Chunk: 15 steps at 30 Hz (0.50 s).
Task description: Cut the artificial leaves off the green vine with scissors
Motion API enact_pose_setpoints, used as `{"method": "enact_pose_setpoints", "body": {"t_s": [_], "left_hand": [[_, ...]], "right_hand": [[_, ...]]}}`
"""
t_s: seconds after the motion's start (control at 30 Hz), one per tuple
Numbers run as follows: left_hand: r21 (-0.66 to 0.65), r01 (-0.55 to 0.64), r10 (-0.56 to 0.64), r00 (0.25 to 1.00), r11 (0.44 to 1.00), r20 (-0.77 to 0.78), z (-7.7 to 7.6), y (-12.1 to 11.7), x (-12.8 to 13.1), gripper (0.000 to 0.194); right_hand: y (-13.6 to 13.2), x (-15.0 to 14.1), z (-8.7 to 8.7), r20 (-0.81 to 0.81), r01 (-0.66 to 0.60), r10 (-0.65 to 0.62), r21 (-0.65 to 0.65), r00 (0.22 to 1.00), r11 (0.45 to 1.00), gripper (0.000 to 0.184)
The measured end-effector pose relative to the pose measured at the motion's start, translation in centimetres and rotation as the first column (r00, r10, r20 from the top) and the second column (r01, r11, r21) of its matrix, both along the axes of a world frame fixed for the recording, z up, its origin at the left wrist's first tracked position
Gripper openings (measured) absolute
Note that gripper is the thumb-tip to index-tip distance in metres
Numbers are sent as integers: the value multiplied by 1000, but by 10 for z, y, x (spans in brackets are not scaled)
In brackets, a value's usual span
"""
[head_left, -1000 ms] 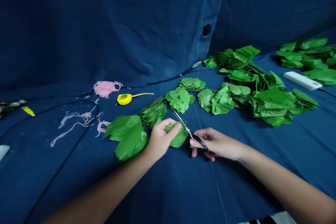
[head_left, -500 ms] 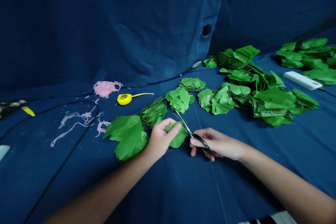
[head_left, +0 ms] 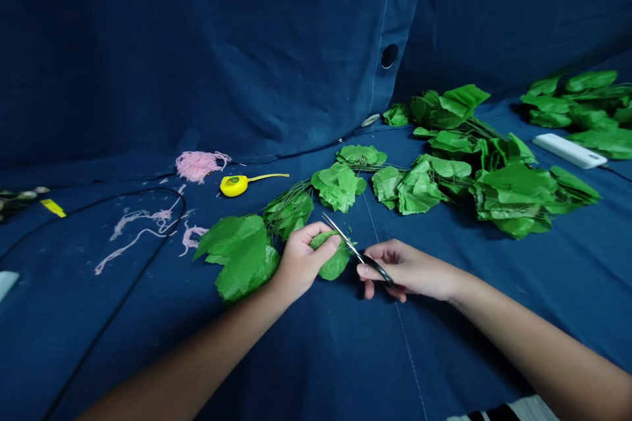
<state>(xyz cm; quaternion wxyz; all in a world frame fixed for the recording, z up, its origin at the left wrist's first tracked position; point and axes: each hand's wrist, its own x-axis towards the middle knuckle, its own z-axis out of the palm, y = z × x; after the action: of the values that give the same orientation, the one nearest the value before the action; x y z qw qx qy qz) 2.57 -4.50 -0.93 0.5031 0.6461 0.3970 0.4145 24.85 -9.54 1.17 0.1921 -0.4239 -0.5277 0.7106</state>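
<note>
Between thumb and fingers, my left hand (head_left: 305,254) pinches a green artificial leaf (head_left: 336,264). My right hand (head_left: 395,268) grips a pair of scissors (head_left: 356,251) by its black handles. The blades point up and left and lie across the top right of the held leaf. Left of my left hand spreads a cluster of large green leaves (head_left: 241,251), with thin stems leading to a smaller leaf bunch (head_left: 290,214). Another stack of leaves (head_left: 338,185) lies just beyond the scissor tips. Tiny green scraps sit near the blades.
A yellow tape measure (head_left: 234,185) and a bundle of pink yarn (head_left: 199,166) lie at back left, with loose pink strands nearer. A black cable (head_left: 133,286) curves along the left. Large leaf bunches (head_left: 516,194) and a white power strip (head_left: 569,150) lie on the right.
The scissor blades opened slightly, then came together and swung a little left over the leaf's upper edge. My left hand has stayed in place, holding the leaf.
</note>
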Motion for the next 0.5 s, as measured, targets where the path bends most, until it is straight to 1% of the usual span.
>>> {"method": "enact_pose_setpoints", "body": {"t_s": [0.27, 0.4, 0.5], "left_hand": [[-43, -5, 5, 1000, 999, 0, -2, 0, -1, 22], [-71, -8, 10, 1000, 997, 25, -2, 0, -1, 23], [-97, -10, 15, 998, 995, 60, -3, 0, -1, 24]], "right_hand": [[-1, 0, -4, -12, 30, -30, -4, 999, 1000, 58], [-1, 0, -3, -21, 26, -26, -3, 999, 1000, 58], [-1, 0, -1, 7, 29, -29, -7, 1000, 1000, 56]]}}
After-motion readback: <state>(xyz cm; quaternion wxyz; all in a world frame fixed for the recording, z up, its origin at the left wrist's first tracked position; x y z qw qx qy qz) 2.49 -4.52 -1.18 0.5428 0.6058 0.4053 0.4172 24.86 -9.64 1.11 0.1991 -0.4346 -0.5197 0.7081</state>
